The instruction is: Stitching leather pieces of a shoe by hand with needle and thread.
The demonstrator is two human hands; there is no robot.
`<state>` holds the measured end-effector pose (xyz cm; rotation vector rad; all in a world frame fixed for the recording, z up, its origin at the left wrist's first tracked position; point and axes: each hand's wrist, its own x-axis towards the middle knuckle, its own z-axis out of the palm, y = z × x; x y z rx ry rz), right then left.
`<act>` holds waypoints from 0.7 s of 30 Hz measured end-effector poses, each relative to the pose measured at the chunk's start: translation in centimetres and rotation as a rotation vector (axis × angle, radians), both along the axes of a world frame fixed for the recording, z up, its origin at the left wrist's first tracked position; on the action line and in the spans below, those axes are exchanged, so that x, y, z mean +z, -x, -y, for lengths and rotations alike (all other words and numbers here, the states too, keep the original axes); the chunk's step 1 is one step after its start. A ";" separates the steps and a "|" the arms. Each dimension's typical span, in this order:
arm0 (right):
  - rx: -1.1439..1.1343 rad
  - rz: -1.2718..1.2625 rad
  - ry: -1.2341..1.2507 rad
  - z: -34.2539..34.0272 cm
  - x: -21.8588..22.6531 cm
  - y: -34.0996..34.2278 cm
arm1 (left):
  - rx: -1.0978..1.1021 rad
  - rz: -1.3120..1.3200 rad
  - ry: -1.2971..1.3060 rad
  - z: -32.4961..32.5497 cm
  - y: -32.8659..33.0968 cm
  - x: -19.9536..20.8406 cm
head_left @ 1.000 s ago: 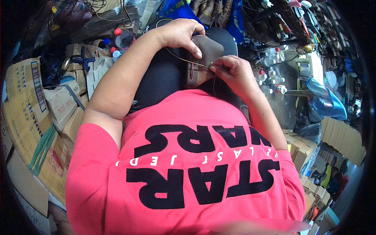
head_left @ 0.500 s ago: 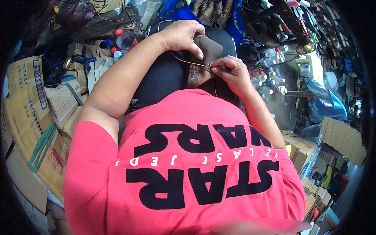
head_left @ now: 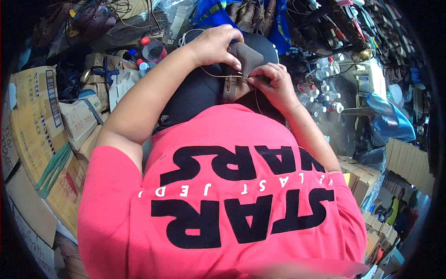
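Observation:
A brown leather shoe upper [head_left: 251, 56], with small holes along its edge, rests on my lap between my hands. My left hand [head_left: 217, 44] grips it at the left edge, thumb on the near side and fingers partly hidden behind. A thin tan cord [head_left: 214, 75] loops round below my left hand and runs across the leather to my right hand [head_left: 274, 80]. There the thumb and forefinger are pinched on the cord at the leather's right side. Below them, a lower leather part with eyelets [head_left: 228, 88] shows. One cord end hangs down towards my shirt.
Plastic bottles [head_left: 318, 95] stand to the right, and others with red and blue caps [head_left: 152, 49] to the left. Cardboard boxes [head_left: 39, 116] line the left side. A blue bag [head_left: 211, 13] with brown leather shoes lies ahead; tools and a blue plastic bag [head_left: 392, 118] are at right.
My right hand has shifted slightly left, closer to the leather, still pinching the cord. My left hand keeps its hold. The whole view has moved a little.

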<state>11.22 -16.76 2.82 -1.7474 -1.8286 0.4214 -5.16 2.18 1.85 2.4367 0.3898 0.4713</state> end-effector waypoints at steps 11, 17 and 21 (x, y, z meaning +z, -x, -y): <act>0.033 -0.213 0.050 0.6 0.5 -0.5 | 0.114 0.162 0.090 5.0 6.1 2.0; 0.070 -0.289 0.111 -0.6 0.5 -1.3 | 0.088 0.125 -0.188 4.4 5.7 2.4; 0.076 -0.283 0.117 -0.9 0.3 -1.4 | 0.091 0.106 -0.193 4.4 5.7 2.5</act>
